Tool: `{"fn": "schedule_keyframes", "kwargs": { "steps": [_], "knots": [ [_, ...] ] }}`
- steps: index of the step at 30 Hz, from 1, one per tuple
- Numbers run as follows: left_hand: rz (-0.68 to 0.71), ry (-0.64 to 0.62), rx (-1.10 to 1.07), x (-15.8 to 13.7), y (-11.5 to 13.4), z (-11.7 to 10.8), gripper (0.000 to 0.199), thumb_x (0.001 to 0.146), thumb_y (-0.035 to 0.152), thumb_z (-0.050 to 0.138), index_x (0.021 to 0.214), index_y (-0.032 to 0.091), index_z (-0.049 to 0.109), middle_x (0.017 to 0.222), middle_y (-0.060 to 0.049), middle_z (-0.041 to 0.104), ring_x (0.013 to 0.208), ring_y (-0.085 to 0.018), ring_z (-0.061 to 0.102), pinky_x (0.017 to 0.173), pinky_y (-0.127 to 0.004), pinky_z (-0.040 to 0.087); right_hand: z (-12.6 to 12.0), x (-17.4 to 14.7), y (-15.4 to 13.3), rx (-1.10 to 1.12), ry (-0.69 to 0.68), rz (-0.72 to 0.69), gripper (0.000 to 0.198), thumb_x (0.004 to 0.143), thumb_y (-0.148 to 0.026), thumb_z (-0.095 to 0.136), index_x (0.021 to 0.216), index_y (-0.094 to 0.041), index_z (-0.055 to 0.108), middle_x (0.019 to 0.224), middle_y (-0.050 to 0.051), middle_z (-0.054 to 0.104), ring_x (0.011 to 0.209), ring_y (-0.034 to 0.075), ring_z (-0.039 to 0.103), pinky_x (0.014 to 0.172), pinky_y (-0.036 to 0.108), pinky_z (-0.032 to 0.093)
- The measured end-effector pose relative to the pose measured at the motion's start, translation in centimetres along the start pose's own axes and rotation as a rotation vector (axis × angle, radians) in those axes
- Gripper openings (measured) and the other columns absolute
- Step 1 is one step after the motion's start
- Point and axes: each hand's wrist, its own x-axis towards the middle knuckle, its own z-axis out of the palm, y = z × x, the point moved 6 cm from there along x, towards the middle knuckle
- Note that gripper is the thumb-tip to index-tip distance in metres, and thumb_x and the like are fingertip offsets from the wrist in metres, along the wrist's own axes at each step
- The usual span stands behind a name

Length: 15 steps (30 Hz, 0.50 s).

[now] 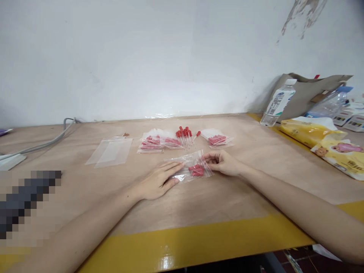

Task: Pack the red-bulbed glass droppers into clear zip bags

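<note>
On the table in front of me lies a clear zip bag (186, 175) with several red-bulbed droppers (196, 170) inside, their bulbs near the zip end at the right. My left hand (160, 180) rests flat across the bag's left end, fingers stretched out and thumb apart. At the other end, my right hand (222, 162) pinches the bag by its zip edge between thumb and fingers. Behind the bag is a loose heap of droppers (186, 134) with red bulbs. Filled zip bags (150, 142) are piled to the left of that heap, and another filled pile (217, 139) sits to its right.
Flat zip bags (113, 151) lie at left, near a grey cable (54, 141). At right stand a water bottle (278, 102), a grey bag (301, 94) and a yellow package (338, 148). Yellow tape (182, 242) runs along the table's front edge; a wall closes the back.
</note>
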Motion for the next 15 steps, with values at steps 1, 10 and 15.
{"fn": "schedule_keyframes", "kwargs": {
  "steps": [1,10,15],
  "knots": [
    [0.001,0.0,0.003,0.0,0.0,0.0,0.046,0.095,0.035,0.036,0.139,0.025,0.03,0.14,-0.006,0.039,0.129,-0.023,0.035,0.106,-0.045,0.029,-0.1,0.0,0.1,0.0,0.003,0.013,0.038,0.056,-0.034,0.074,0.088,-0.014,0.066,0.074,0.003,0.068,0.068,0.014,0.062,0.063,0.026,0.048],
    [0.01,0.0,0.004,0.0,-0.1,0.2,0.046,0.095,0.035,0.036,0.139,0.024,0.03,0.141,-0.006,0.039,0.13,-0.021,0.034,0.107,-0.043,0.028,-0.1,0.4,-0.3,-0.086,-0.043,0.066,0.025,0.057,-0.028,0.072,0.076,-0.015,0.063,0.064,-0.001,0.064,0.057,0.01,0.056,0.056,0.023,0.044],
    [0.013,0.013,-0.007,0.0,-0.1,0.1,0.045,0.095,0.035,0.036,0.138,0.025,0.033,0.14,-0.005,0.039,0.13,-0.022,0.033,0.107,-0.044,0.028,-4.0,2.7,-2.0,-0.501,0.287,0.036,0.008,0.069,-0.024,0.059,0.07,-0.016,0.061,0.064,0.002,0.063,0.058,0.012,0.056,0.056,0.025,0.043]
  ]
}}
